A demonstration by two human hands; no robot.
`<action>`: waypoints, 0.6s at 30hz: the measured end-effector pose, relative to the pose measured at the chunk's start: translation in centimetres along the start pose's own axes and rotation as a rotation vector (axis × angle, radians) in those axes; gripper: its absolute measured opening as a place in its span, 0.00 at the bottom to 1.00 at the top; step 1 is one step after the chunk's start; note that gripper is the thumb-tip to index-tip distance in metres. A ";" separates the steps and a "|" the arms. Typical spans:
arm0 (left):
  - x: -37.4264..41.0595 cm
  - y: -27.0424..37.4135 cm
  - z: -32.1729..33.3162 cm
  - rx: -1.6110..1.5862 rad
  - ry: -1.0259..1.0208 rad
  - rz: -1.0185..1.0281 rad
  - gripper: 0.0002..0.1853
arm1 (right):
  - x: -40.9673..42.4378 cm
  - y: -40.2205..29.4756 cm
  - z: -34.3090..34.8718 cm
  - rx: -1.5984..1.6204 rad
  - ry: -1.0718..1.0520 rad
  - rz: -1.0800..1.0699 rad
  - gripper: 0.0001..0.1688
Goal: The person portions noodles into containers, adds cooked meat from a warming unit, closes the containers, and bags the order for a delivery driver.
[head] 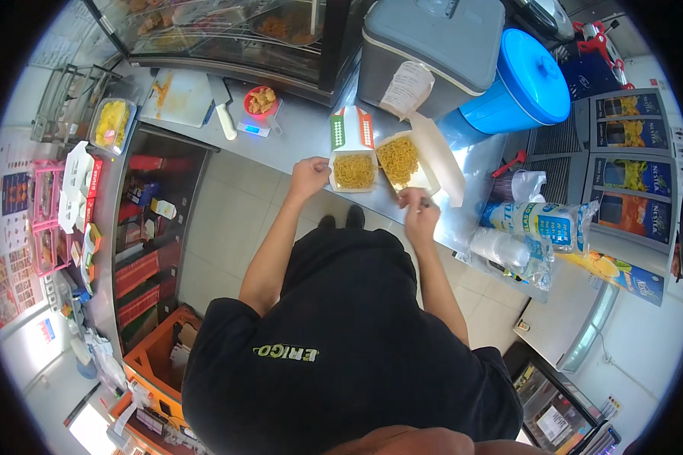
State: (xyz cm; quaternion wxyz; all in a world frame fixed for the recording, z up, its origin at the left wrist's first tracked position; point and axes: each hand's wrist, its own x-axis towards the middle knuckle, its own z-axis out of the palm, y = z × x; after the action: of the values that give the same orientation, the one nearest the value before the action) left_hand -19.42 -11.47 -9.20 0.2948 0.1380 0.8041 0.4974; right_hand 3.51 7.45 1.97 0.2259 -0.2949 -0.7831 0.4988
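Note:
Two open paper food boxes with noodles stand side by side on a steel counter. The fingers of my left hand [311, 177] pinch the left rim of the left box [337, 181], whose raised lid is white, green and orange. Its noodles [354, 171] fill most of the base. My right hand [420, 215] is at the front edge of the right box [433, 181], fingers curled and blurred. A small dark thing shows at those fingers; I cannot tell what it is. Noodles [397, 161] lie in the right box's far part, and its plain lid [445, 159] folds out rightward.
A red bowl of fried pieces [261, 102] sits on a digital scale [255, 128], beside a knife [223, 116] and a white cutting board [177, 105]. Behind the boxes stand a grey cooler box [427, 51] and a blue lidded bucket [518, 85]. Wrapped plastic cups [503, 247] lie rightward.

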 end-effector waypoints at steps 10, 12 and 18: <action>-0.6 -0.1 -0.1 -0.075 -0.023 -0.015 0.17 | -1.1 -3.1 0.4 -0.212 0.033 -0.385 0.04; -0.5 -0.1 -0.1 -0.121 -0.030 -0.038 0.18 | -1.3 -2.9 1.0 -0.196 -0.026 -0.412 0.04; -0.6 -0.3 -0.1 -0.122 -0.040 -0.025 0.17 | -0.9 -2.9 1.0 -0.221 0.087 -0.469 0.03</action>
State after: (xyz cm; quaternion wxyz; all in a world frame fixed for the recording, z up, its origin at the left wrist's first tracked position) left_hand -19.04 -12.00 -9.25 0.3249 0.1197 0.7678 0.5391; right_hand 2.82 5.24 4.16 0.3354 -0.1496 -0.8692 0.3312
